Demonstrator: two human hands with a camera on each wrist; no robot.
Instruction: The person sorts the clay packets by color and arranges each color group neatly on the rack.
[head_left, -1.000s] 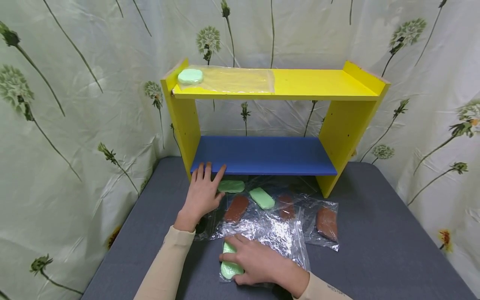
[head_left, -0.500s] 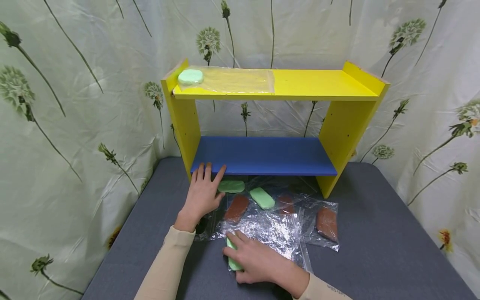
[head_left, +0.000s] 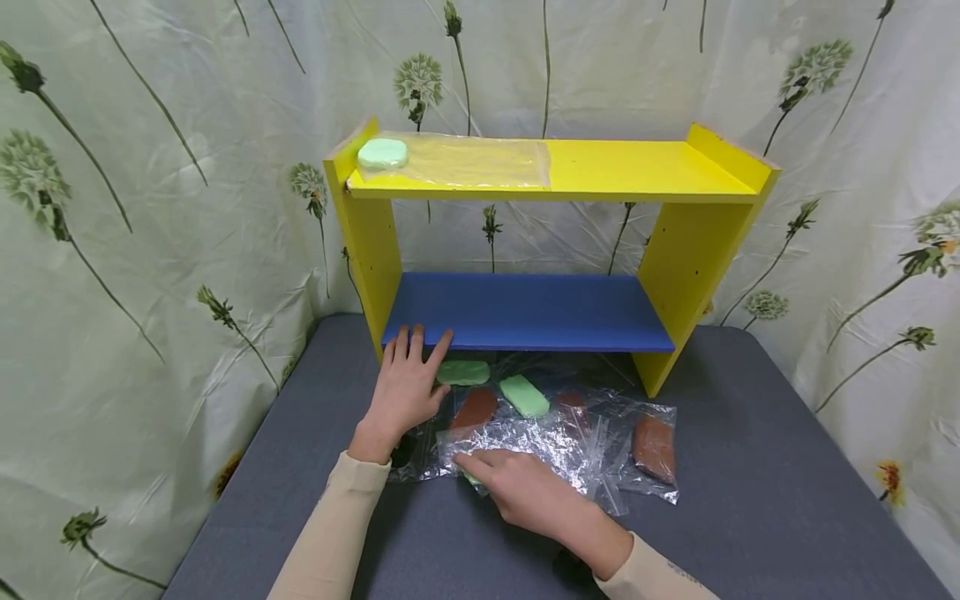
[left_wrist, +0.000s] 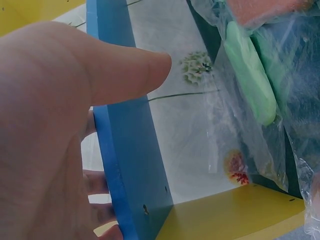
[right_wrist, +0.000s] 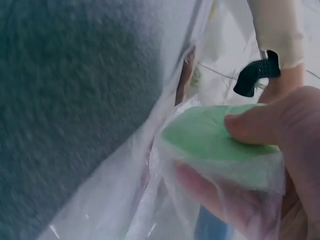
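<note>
My right hand [head_left: 528,493] pinches a green soap bar [right_wrist: 197,132] in a clear plastic bag, with the thumb on one face and fingers on the other. In the head view most of this bar is hidden behind the hand, and its bag [head_left: 517,442] spreads over the others. My left hand [head_left: 403,390] rests its fingers on the front edge of the blue shelf [head_left: 525,308], thumb held apart. Near that thumb lies a bagged green bar [head_left: 462,372]. Another green bar [head_left: 524,396] and brown bars [head_left: 476,410] lie bagged beside it.
A yellow shelf unit [head_left: 678,250] stands at the back of the grey table [head_left: 750,492]. On its top board [head_left: 615,162], at the left, lies a bagged pale green bar [head_left: 382,153]. A bagged brown bar [head_left: 654,447] lies at the right. Flowered cloth [head_left: 187,250] hangs behind.
My right hand has moved away from me and lifted the bagged green bar, turning so that it hides most of it. The left hand has stayed on the shelf edge.
</note>
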